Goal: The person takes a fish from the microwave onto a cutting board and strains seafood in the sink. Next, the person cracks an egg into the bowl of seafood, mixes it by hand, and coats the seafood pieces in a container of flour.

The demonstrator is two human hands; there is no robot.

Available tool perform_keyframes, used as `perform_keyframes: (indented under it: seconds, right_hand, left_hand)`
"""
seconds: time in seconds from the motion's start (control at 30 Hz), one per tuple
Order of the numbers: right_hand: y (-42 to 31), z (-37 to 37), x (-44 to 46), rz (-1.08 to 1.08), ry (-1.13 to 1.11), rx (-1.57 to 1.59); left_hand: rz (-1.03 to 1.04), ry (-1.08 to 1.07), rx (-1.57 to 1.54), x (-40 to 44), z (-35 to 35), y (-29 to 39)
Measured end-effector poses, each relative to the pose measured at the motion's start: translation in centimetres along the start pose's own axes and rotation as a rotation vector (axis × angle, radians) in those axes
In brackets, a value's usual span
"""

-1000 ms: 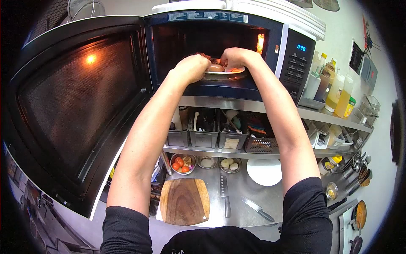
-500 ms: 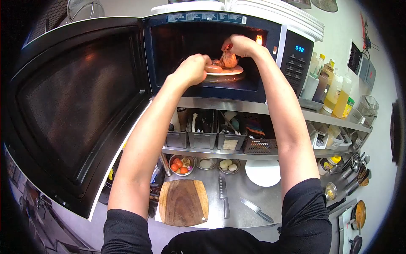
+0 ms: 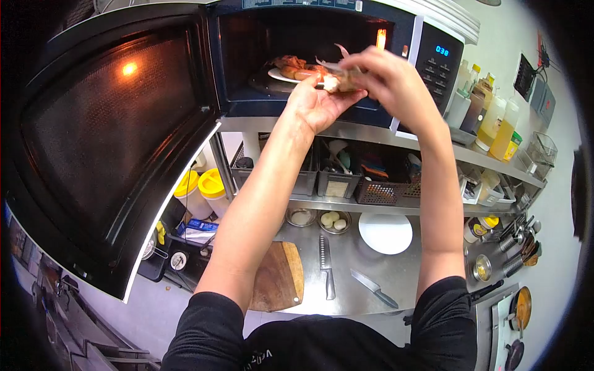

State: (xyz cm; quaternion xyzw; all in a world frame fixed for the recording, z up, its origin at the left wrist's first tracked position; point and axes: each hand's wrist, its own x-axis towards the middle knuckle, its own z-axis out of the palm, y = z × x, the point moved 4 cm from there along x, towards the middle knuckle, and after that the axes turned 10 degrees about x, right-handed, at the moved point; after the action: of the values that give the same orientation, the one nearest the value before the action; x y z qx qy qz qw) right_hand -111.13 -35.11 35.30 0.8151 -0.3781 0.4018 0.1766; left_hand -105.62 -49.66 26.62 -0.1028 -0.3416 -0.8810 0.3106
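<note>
An open microwave [image 3: 399, 117] holds a white plate [image 3: 276, 75] with sausages [image 3: 297, 73] and reddish meat [image 3: 288, 61] on it. At the front of the microwave, my left hand [image 3: 322, 106] is palm up with its fingers apart, under a pale and reddish piece of food [image 3: 332, 83]. My right hand [image 3: 383, 74] is above and to the right of that piece, its fingers curled and smeared by motion. The right part of the piece is blurred and partly hidden between the hands.
The microwave door [image 3: 111, 130] hangs open at the left. Below are shelf bins [image 3: 337, 184], a cutting board [image 3: 281, 278], two knives [image 3: 327, 266] [image 3: 374, 288] and a round white plate [image 3: 385, 233]. Bottles [image 3: 504, 131] stand at the right.
Both hands have moved right and toward the microwave's front edge with a piece of food. My left hand has turned palm up and opened. The view has shifted.
</note>
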Motion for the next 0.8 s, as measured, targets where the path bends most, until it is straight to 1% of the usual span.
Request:
perform_keyframes:
  seconds: [0.03, 0.07, 0.1, 0.17, 0.2, 0.23, 0.3, 0.33, 0.37, 0.43, 0.47, 0.5, 0.57, 0.6, 0.63, 0.67, 0.7, 0.73, 0.77, 0.8]
  right_hand:
    - [-0.9, 0.0, -1.8, -0.053, 0.036, 0.030]
    - [-1.3, 0.1, -3.7, -0.024, 0.069, 0.032]
    - [-1.6, 0.3, -5.6, 0.005, 0.103, 0.033]
    - [-2.1, 0.9, -8.8, 0.072, 0.196, 0.070]
    - [-1.8, 1.7, -10.7, 0.155, 0.259, 0.141]
    - [-1.1, 3.0, -12.8, 0.279, 0.303, 0.348]
    - [-0.8, 6.1, -16.0, 0.384, 0.524, 0.832]
    - [-0.9, 7.5, -17.7, 0.511, 0.558, 1.061]
    - [-1.2, 8.9, -19.0, 0.646, 0.593, 1.143]
    - [-1.6, 12.6, -21.4, 0.816, 0.596, 1.547]
    - [-2.0, 15.0, -22.5, 1.038, 0.567, 1.634]
    - [-2.5, 17.4, -23.4, 1.213, 0.498, 1.703]
    - [-3.2, 22.1, -25.8, 1.355, 0.193, 1.693]
    - [-3.5, 24.4, -27.1, 1.425, 0.109, 1.686]
    - [-3.8, 27.0, -29.0, 1.472, 0.088, 1.712]
    - [-4.0, 29.9, -31.5, 1.590, 0.007, 1.684]
    - [-4.2, 32.5, -33.5, 1.687, -0.071, 1.646]
    - [-4.4, 35.0, -35.4, 1.704, -0.079, 1.656]
    - [-4.8, 37.4, -37.5, 1.776, -0.153, 1.654]
    - [-5.1, 39.4, -39.1, 1.843, -0.226, 1.647]
  left_hand:
    - [0.041, -0.081, 0.020, 0.2, 0.1, 0.0]
    - [-0.074, 0.021, -0.048, -0.5, 0.7, -0.2]
    - [-0.077, 0.018, -0.050, -1.0, 1.3, -0.5]
    - [-0.011, 0.157, 0.236, -2.2, 1.4, -1.1]
    - [0.049, 0.185, 0.306, -3.3, 1.4, -1.7]
    - [0.060, 0.220, 0.366, -4.3, 0.6, -2.5]
    - [0.053, 0.289, 0.519, -7.1, -1.4, -4.0]
    - [0.056, 0.326, 0.526, -8.7, -2.8, -4.7]
    - [0.081, 0.365, 0.479, -10.3, -3.6, -5.6]
    - [0.070, 0.469, 0.440, -14.0, -5.6, -7.5]
    - [0.055, 0.508, 0.364, -15.4, -7.7, -8.8]
    - [0.054, 0.582, 0.317, -17.2, -9.0, -9.8]
    - [0.073, 0.699, 0.416, -21.0, -13.1, -11.8]
    - [0.060, 0.749, 0.407, -23.0, -15.4, -12.6]
    - [0.060, 0.803, 0.450, -25.2, -17.8, -13.4]
    - [0.061, 0.845, 0.496, -27.4, -19.9, -14.3]
    - [0.032, 0.876, 0.467, -29.7, -22.1, -15.2]
    - [-0.007, 0.915, 0.400, -32.1, -24.7, -16.3]
    - [-0.045, 0.948, 0.332, -34.2, -27.1, -17.2]
    - [-0.051, 0.957, 0.330, -36.0, -28.8, -17.9]
